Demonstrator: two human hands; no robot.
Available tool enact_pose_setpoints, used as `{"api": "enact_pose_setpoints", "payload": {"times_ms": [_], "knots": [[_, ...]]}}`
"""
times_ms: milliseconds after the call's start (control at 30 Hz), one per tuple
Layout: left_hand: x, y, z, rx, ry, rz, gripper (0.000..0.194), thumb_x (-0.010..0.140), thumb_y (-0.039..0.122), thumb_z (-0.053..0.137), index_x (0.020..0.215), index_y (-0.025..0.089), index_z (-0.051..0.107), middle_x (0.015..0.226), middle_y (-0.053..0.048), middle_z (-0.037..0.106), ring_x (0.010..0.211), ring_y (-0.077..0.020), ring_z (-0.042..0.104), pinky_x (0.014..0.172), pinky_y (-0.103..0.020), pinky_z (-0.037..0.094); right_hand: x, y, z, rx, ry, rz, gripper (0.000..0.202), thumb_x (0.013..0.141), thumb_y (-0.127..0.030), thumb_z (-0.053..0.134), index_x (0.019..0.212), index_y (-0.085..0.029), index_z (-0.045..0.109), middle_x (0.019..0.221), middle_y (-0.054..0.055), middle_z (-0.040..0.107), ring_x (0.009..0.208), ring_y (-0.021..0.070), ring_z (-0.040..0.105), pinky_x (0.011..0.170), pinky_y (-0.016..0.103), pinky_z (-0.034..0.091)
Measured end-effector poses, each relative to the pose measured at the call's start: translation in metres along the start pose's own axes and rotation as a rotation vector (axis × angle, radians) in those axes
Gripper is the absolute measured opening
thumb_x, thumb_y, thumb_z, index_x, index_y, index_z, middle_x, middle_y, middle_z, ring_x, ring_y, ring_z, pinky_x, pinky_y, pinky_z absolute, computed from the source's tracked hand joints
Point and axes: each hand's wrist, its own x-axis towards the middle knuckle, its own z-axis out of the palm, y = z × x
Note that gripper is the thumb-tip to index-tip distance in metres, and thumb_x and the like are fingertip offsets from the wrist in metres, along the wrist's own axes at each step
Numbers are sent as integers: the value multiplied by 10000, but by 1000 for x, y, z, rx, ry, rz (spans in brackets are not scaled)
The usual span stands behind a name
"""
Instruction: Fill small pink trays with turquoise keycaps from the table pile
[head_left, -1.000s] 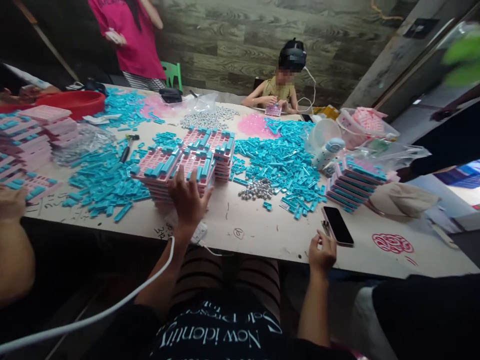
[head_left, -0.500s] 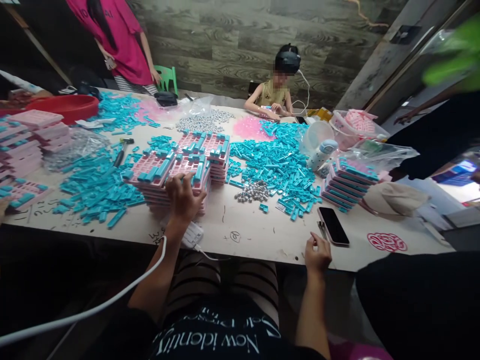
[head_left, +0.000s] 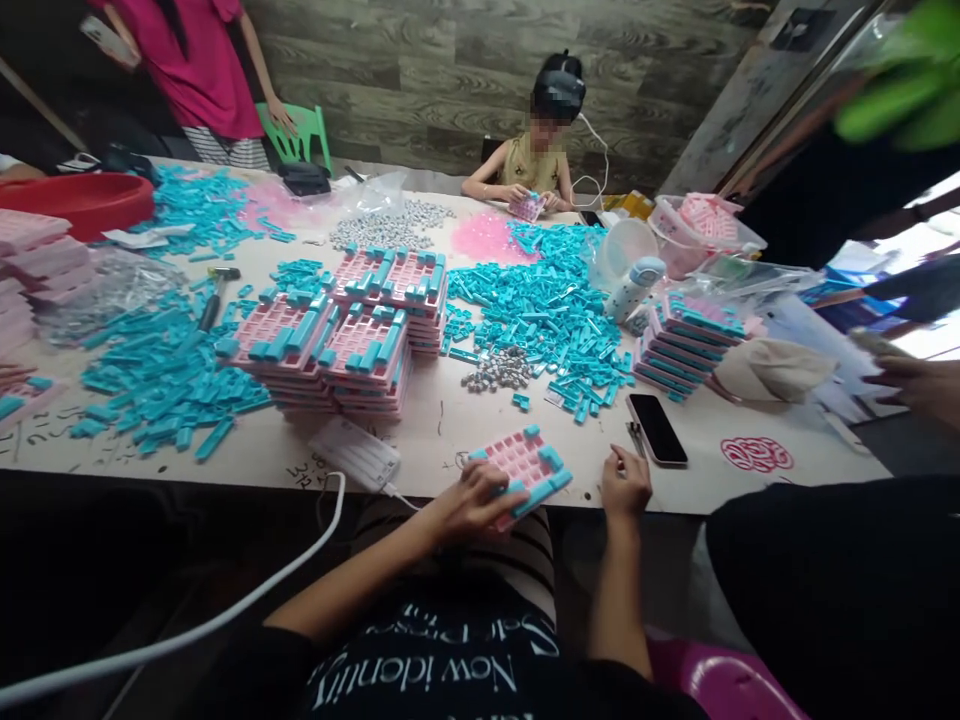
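Observation:
My left hand (head_left: 480, 500) grips a pink grid tray (head_left: 517, 457) with blue pieces along its edges, held tilted over the table's front edge. Up and to the left of it stand stacks of similar pink trays (head_left: 360, 340) topped with blue pieces. On the right, my right hand (head_left: 627, 484) rests by the table edge with its fingers curled; whatever they may hold cannot be made out. Just beyond that hand lie a small metal tool (head_left: 636, 440) and a black-screened phone (head_left: 658, 430). A small heap of silvery pieces (head_left: 499, 370) is on the table past the held tray.
Blue pieces (head_left: 540, 300) spread over the middle, more (head_left: 172, 385) at left beside a hammer (head_left: 217, 295). A white power bank (head_left: 356, 455) with a cable lies near the front edge. A bottle (head_left: 637, 285) stands at right. Across the table a person (head_left: 540, 165) handles a tray.
My left hand has moved from the tray stack down and right, bringing one tray to the front edge. My right hand stays nearly in place. The view has shifted slightly.

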Motion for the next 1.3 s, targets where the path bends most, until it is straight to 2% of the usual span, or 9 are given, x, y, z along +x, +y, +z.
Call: {"api": "enact_pose_setpoints", "payload": {"times_ms": [133,233,400,500,633,733,867,1033,1300], "knots": [[4,-13,18,-62,-159,32,445,734,254,600,1177,236,561,1089,-105,546,1054,-242,495,1005,-445,357,6,-5,-1,23,-27,18,322,842,-272,410,901,-112,683,827,109,641,657,164,541,723,308,476],[3,-29,18,-68,-218,-57,484,721,172,585,1197,244,545,1160,-105,541,1164,-255,462,1045,-459,331,25,-26,7,103,-166,-19,314,845,-270,404,937,-131,670,850,102,650,704,175,564,753,324,474],[-1,-35,15,-55,-157,-192,400,769,152,527,1158,232,574,1231,-113,521,1214,-255,448,994,-414,396,70,-87,53,191,-634,-288,259,867,-213,426,991,-177,650,970,74,646,881,174,583,824,292,443],[3,-33,18,-61,-60,-354,389,823,281,515,1202,195,532,1266,-135,496,1189,-257,466,989,-414,402,85,-113,87,149,-711,-313,211,840,-216,508,986,-179,655,987,67,638,842,165,590,791,270,437],[13,-41,25,-79,-13,-576,585,822,378,525,1321,107,383,1313,-174,462,1230,-280,422,1030,-437,360,88,-125,111,85,-720,-292,158,805,-207,565,913,-163,672,955,93,634,865,203,592,766,292,427],[17,-49,28,-97,-55,-653,613,805,418,544,1306,99,396,1271,-158,505,1190,-278,454,1025,-432,359,87,-127,109,83,-723,-271,149,821,-214,549,878,-151,672,900,96,649,873,205,593,787,302,429],[17,-51,31,-81,-50,-691,602,802,435,542,1303,131,405,1255,-134,513,1169,-269,465,1010,-422,362,79,-128,85,176,-768,-272,248,862,-238,488,1044,-141,624,892,61,665,790,144,606,747,254,458],[17,-47,34,-56,-56,-716,594,812,435,526,1304,127,402,1252,-131,513,1164,-263,463,992,-406,369,50,-129,56,392,-992,-447,293,822,-192,517,1094,-159,622,972,74,661,833,152,609,792,288,475],[19,-42,33,-38,-78,-747,569,834,418,494,1317,137,384,1265,-116,505,1173,-240,447,1005,-391,341,36,-123,66,425,-971,-493,195,777,-143,611,954,-181,684,870,68,649,796,165,616,768,306,502]]}}
